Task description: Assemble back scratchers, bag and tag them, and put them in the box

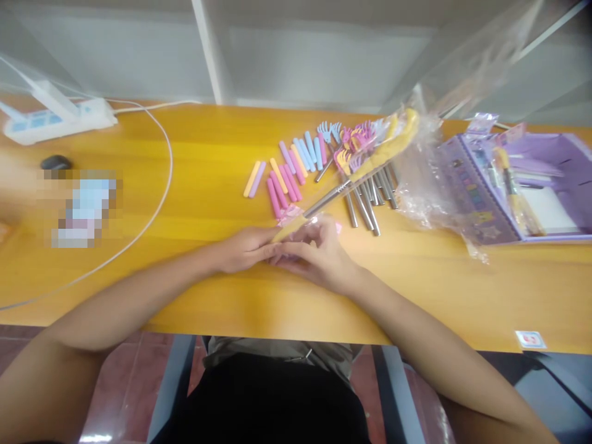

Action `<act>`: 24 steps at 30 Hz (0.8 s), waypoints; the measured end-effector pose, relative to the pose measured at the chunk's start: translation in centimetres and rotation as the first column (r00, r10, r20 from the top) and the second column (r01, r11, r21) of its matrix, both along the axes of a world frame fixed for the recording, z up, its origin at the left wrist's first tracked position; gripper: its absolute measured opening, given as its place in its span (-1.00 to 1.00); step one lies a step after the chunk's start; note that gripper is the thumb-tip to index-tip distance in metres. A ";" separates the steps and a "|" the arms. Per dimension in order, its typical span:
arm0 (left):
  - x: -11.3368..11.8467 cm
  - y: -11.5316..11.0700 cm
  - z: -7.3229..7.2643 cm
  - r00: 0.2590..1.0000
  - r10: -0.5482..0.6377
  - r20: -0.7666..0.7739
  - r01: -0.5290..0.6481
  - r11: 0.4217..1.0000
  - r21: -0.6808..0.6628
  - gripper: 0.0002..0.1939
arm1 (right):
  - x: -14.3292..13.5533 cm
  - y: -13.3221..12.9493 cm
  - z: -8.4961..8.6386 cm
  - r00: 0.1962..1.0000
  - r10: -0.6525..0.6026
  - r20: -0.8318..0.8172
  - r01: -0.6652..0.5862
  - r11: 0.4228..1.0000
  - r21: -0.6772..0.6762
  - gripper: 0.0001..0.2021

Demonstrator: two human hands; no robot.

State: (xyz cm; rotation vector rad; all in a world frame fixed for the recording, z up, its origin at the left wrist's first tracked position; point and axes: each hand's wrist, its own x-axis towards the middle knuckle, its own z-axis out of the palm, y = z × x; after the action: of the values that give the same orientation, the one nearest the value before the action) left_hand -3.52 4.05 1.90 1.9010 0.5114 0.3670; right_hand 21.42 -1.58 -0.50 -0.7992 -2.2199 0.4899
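Observation:
A long back scratcher [329, 196] with a yellow claw, metal rod and yellow handle slants up to the right, in clear plastic. My left hand [247, 248] is closed round its handle end. Against the same end, my right hand [319, 253] has its fingers curled on the wrapping. Beyond my hands lie several pink, blue, purple and yellow handle tubes [285, 185]. Right of them, partly behind the held scratcher, sit several metal rods [365, 206] and coloured claw heads [329, 131].
At right stands a purple box [481, 197] with wrapped items, crumpled clear bags [423, 179] beside it. A white power strip [62, 120], its cable, a dark mouse [56, 163] and a blurred-out item are at left. A small sticker [530, 340] lies near the front edge.

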 end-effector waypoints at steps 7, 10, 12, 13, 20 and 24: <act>0.0 -0.1 0.1 0.999 -0.029 -0.021 0.030 0.998 0.062 -0.37 | -0.4 -0.3 0.5 1.000 0.010 -0.024 -0.008 0.996 0.085 -0.58; 0.0 0.0 -0.2 0.999 -0.030 -0.009 0.031 0.996 0.078 -0.41 | -0.4 -0.3 0.4 1.000 0.004 -0.008 -0.003 0.998 0.069 -0.54; 0.1 0.0 -0.3 0.999 -0.037 0.032 0.035 0.997 0.073 -0.47 | -0.4 -0.2 0.3 1.000 -0.003 0.001 0.003 0.997 0.083 -0.49; 0.2 0.0 -0.3 0.998 -0.038 0.058 0.034 0.997 0.066 -0.50 | -0.3 -0.2 0.2 1.000 -0.006 0.007 0.005 0.996 0.087 -0.47; 0.5 0.1 -0.3 0.993 -0.027 0.117 0.034 0.998 -0.062 -0.59 | -0.1 -0.5 0.2 0.998 -0.030 0.058 0.027 0.998 0.053 -0.35; 0.4 0.1 -0.5 0.990 0.040 0.133 -0.011 0.977 -0.215 -0.49 | 0.0 -0.4 0.4 0.999 -0.037 -0.024 0.036 0.999 -0.028 -0.43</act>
State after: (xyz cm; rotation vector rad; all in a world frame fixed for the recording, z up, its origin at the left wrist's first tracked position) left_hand -3.09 4.14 1.39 1.6501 0.4654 0.4380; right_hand 21.39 -1.97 -0.12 -0.8426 -2.1767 0.5111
